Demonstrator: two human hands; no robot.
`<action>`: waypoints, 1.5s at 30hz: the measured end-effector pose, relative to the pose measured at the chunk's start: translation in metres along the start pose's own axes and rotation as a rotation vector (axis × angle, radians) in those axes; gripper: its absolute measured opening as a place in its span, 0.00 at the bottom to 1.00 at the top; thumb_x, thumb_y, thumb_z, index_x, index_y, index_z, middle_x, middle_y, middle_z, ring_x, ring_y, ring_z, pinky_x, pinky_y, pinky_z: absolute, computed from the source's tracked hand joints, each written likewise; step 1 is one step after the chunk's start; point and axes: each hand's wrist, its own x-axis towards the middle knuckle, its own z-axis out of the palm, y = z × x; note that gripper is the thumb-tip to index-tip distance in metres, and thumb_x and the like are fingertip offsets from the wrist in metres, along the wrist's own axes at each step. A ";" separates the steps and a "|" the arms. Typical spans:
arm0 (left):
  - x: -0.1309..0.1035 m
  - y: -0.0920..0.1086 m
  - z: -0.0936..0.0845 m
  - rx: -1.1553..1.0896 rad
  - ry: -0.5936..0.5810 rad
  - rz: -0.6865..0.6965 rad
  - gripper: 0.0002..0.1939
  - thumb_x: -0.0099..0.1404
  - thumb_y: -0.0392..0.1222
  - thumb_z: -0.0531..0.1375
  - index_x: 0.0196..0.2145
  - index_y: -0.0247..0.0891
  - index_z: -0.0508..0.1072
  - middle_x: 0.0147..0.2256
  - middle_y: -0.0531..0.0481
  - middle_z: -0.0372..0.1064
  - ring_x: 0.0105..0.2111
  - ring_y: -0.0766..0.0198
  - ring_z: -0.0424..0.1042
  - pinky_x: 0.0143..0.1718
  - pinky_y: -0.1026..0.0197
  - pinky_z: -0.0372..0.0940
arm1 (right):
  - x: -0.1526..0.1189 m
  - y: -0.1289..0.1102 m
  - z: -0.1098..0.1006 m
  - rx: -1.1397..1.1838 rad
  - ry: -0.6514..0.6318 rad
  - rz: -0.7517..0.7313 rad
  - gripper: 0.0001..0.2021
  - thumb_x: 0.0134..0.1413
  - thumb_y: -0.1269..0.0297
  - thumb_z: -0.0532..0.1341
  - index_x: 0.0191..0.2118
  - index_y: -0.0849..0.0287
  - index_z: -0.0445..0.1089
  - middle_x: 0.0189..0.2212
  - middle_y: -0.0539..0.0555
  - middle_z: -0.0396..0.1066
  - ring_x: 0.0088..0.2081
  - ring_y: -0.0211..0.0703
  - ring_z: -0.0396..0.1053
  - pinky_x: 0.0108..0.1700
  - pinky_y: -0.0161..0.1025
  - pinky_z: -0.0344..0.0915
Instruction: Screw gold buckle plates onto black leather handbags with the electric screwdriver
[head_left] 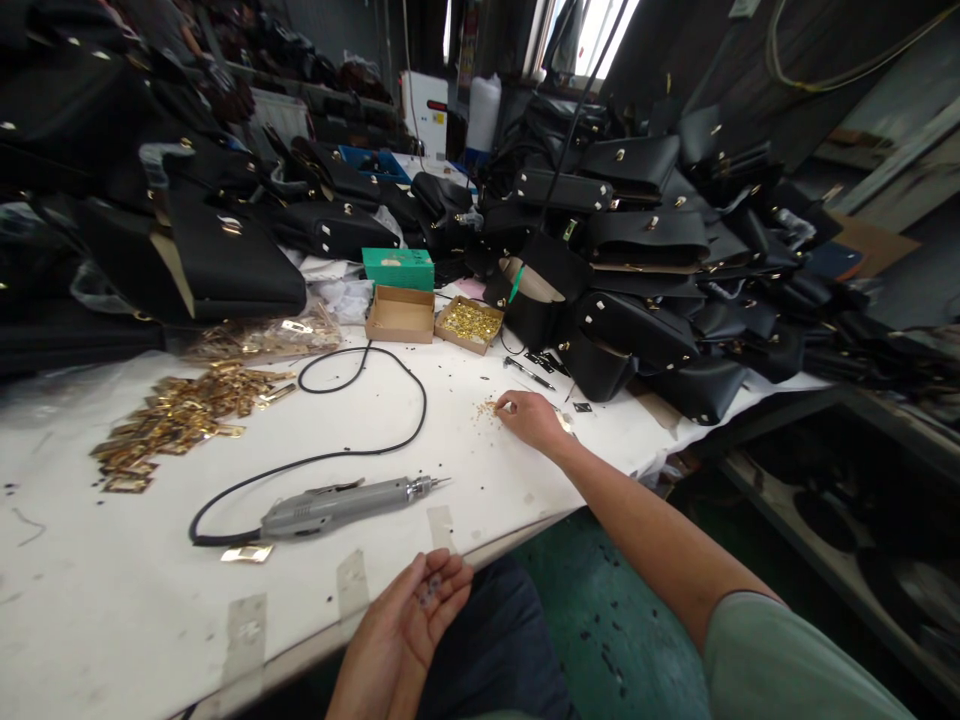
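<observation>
My right hand (529,420) rests on the white table at a scatter of tiny gold-coloured pieces (484,412). Its thumb and index finger are pinched together; whatever is between them is too small to make out. Below the table's front edge, my left hand (427,600) is turned palm up and lightly cupped, fingers stretched out. Small pale specks show near its fingers, too blurred to name. A grey electric screwdriver (337,507) lies between the hands and the gold plates, its bit pointing right. One gold plate (247,553) lies beside its cable end.
Gold metal plates (187,415) are heaped at left. Behind stand an open cardboard box (401,328), a box of small gold parts (471,325) and a green box (397,268). A pen (529,374) lies beyond my right hand. Black handbags (637,330) crowd both sides.
</observation>
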 end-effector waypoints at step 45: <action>0.003 0.001 -0.002 0.021 -0.007 -0.010 0.09 0.69 0.37 0.58 0.39 0.28 0.77 0.39 0.35 0.79 0.40 0.53 0.80 0.44 0.55 0.76 | 0.018 0.005 -0.014 -0.054 -0.099 -0.067 0.10 0.58 0.58 0.62 0.39 0.52 0.80 0.32 0.50 0.78 0.33 0.40 0.70 0.33 0.34 0.57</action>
